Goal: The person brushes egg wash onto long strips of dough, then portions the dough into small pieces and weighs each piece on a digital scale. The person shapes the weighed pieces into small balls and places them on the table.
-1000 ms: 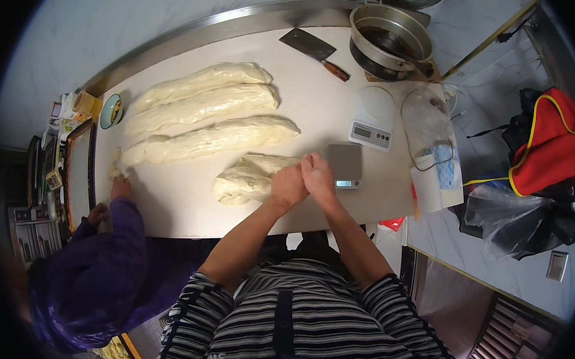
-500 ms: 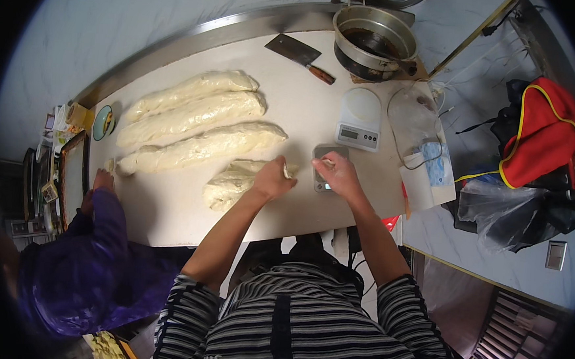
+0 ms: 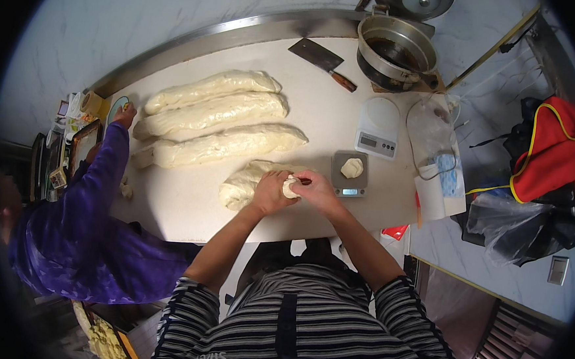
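A lump of pale dough (image 3: 238, 184) lies on the table in front of me. My left hand (image 3: 273, 193) is closed around the right end of this lump. From between its fingers a small knob of dough (image 3: 291, 187) bulges out, and my right hand (image 3: 314, 192) pinches it. Just right of my hands, a piece of dough (image 3: 352, 168) rests on a small grey scale (image 3: 360, 182) with a lit display. Beyond the lump, three long dough rolls (image 3: 224, 144) lie side by side.
A white scale (image 3: 377, 129), a cleaver (image 3: 324, 62) and a metal pot (image 3: 397, 51) of dark liquid stand farther back. Plastic bags (image 3: 432, 126) lie at the right. On the left a co-worker in a purple sleeve (image 3: 114, 162) reaches to a green bowl (image 3: 117, 108).
My right hand has left the small scale, where a dough piece now lies, and come to the dough beside my left hand. The co-worker's hand has moved up to the bowl.
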`<state>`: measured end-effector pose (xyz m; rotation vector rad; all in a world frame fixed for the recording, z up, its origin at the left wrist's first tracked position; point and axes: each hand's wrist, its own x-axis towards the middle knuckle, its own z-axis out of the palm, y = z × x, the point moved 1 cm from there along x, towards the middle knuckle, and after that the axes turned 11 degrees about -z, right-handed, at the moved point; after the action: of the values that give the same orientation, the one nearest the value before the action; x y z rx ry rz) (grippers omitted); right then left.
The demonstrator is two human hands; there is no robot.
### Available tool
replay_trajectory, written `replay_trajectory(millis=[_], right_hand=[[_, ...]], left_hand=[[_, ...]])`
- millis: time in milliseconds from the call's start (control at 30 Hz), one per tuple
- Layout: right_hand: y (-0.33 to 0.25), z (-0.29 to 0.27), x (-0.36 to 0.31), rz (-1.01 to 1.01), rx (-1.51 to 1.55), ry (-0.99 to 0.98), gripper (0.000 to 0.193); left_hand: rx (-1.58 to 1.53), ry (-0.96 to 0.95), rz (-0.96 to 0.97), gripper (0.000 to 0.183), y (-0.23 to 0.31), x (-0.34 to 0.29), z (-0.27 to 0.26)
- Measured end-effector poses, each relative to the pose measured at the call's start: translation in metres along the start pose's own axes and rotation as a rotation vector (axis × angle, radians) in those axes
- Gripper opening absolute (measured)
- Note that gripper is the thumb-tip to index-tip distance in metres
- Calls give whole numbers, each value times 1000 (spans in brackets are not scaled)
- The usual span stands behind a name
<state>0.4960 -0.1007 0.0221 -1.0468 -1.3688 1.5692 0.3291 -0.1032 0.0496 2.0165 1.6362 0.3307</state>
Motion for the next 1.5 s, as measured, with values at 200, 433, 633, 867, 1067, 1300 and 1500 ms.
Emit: replay_trajectory(millis=[200, 433, 633, 867, 1067, 1300, 1500], right_hand=[[-16, 7, 3, -49, -172, 251, 44], [-20, 29, 22, -59, -544, 494, 39], [-31, 13, 17, 39, -532, 395, 29], [-48, -9, 2, 85, -345, 196, 31], [-43, -70, -37, 168, -211, 282, 44], [28, -121, -20, 200, -733, 608, 39], [-24, -63, 21, -33, -834, 367, 37]], left_hand=[[-101, 54, -319, 35, 23, 4, 12], [-96, 76, -287, 34, 41, 9, 21], [73, -91, -233, 32, 39, 22, 16], [203, -220, -262, 30, 57, 31, -6], [119, -181, -339, 49, 36, 45, -19], [125, -42, 17, 72, 2, 25, -12], [168, -28, -80, 56, -11, 12, -2]])
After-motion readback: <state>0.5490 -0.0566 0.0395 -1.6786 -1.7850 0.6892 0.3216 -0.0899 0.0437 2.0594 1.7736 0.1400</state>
